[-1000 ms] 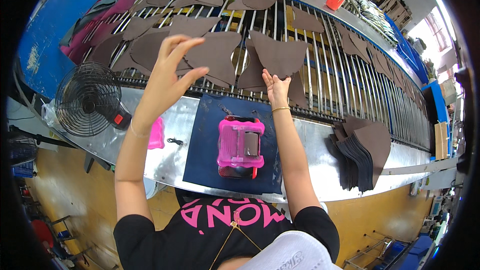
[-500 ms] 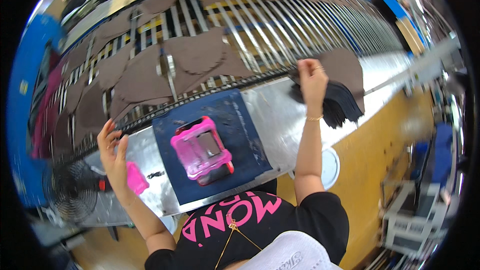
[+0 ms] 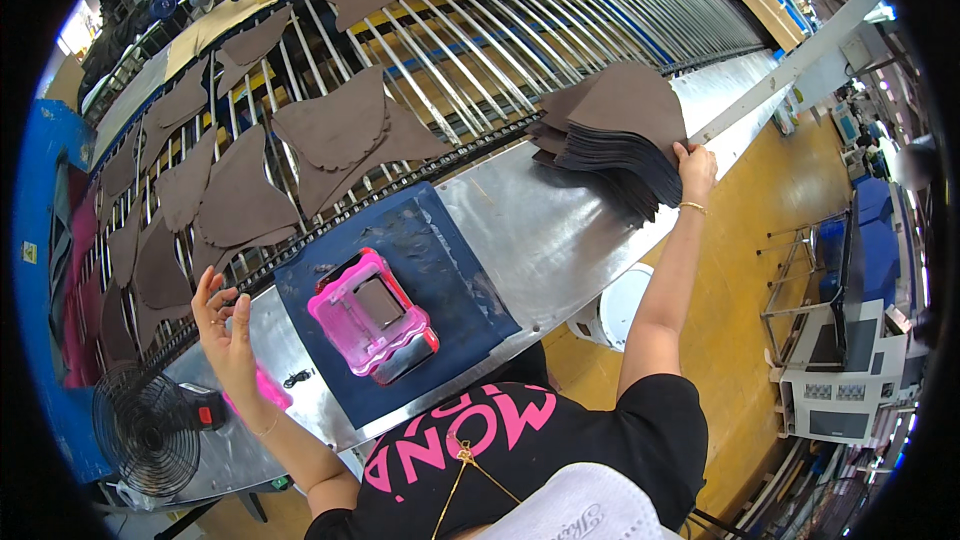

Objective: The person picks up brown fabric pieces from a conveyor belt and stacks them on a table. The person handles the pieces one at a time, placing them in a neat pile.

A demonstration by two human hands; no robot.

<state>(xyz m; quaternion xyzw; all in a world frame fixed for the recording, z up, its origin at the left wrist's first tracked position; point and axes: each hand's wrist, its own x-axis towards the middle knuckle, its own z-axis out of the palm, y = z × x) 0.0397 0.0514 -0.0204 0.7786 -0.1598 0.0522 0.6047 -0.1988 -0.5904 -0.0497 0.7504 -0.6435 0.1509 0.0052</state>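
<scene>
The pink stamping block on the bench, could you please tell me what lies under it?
The pink block rests on a dark blue mat, which lies on the metal bench. The mat beneath the block is hidden.

Small yellow label (image 3: 29,252) on the blue panel at left; cardboard box (image 3: 776,18) top right.

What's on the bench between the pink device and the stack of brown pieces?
Head view: only the dark blue mat's edge, then bare metal bench, between the pink device and the stack of brown pieces.
</scene>
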